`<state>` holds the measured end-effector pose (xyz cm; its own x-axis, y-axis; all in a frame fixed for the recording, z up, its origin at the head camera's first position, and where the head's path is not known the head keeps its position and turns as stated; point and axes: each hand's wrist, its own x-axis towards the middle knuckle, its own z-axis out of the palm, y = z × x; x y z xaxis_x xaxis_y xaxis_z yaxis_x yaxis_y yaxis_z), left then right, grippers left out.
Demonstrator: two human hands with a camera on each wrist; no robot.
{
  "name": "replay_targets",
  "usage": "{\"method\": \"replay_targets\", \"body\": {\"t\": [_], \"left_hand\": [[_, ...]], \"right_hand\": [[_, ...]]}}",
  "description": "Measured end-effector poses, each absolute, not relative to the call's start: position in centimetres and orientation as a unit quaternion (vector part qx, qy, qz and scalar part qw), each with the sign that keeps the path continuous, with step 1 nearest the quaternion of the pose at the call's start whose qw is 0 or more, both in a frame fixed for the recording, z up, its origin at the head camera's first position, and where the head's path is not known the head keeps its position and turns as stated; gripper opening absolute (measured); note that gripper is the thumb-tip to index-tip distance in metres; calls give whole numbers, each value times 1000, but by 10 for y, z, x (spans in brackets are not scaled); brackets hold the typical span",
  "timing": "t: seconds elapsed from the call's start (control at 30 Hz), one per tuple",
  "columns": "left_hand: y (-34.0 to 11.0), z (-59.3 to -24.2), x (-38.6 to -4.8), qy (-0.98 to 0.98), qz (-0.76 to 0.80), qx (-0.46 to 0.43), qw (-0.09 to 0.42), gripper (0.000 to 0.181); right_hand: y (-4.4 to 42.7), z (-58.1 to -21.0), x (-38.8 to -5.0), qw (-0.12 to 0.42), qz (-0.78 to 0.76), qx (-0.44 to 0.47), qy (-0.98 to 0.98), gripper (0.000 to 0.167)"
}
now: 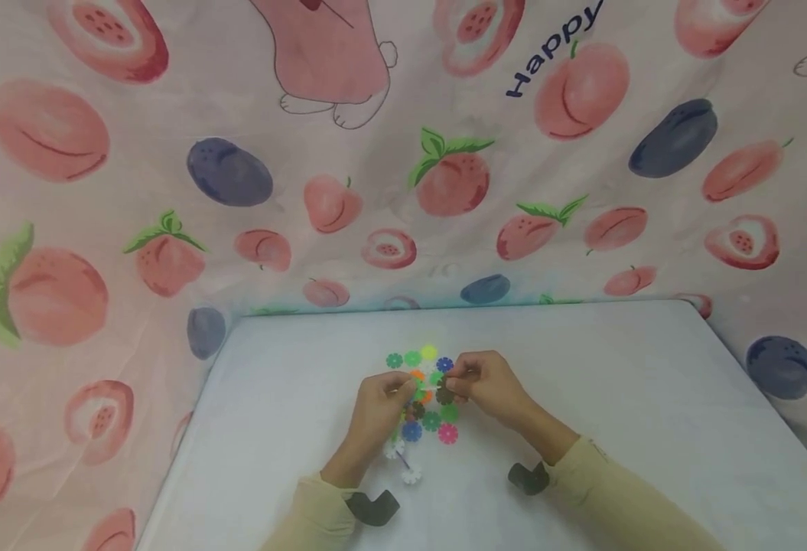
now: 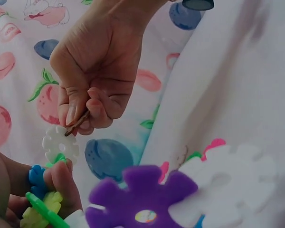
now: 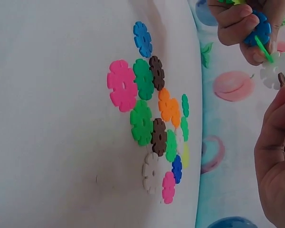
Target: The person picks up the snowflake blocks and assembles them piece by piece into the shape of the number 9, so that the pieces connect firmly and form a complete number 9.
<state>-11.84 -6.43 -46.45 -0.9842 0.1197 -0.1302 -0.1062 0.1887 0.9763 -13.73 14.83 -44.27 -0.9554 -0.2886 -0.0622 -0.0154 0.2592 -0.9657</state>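
My left hand (image 1: 378, 407) (image 2: 61, 183) (image 3: 237, 23) grips a chain of joined notched discs, among them a blue disc (image 2: 37, 176) (image 3: 262, 29), a yellow one (image 2: 43, 210) and a green one (image 2: 46, 210). A white disc (image 2: 54, 141) (image 3: 270, 72) stands out from its fingertips. The right hand (image 1: 494, 389) (image 2: 102, 71) (image 3: 275, 142) pinches a brown disc (image 2: 77, 124) (image 3: 282, 79) edge-on against the white disc's rim; whether their slots are engaged I cannot tell. A purple disc (image 2: 137, 194) and another white disc (image 2: 228, 178) hang close to the left wrist camera.
Loose discs lie on the white table (image 1: 582, 367) under and between the hands, including a pink disc (image 1: 447, 434) (image 3: 122, 85), a blue one (image 3: 142, 39) and several green ones. Behind the table hangs a fruit-patterned cloth (image 1: 389, 168).
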Motion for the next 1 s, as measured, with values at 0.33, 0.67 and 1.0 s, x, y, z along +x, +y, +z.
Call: {"method": "replay_targets", "body": {"t": [0.33, 0.67, 1.0], "left_hand": [[-61, -472, -119, 757, 648, -6, 85, 20], [-59, -466, -122, 776, 622, 32, 97, 20], [-68, -454, -124, 780, 607, 61, 137, 27]], "right_hand": [[147, -448, -141, 118, -596, -79, 790, 5], [159, -456, -146, 146, -592, -108, 785, 4], [172, -455, -135, 131, -563, -147, 803, 14]]}}
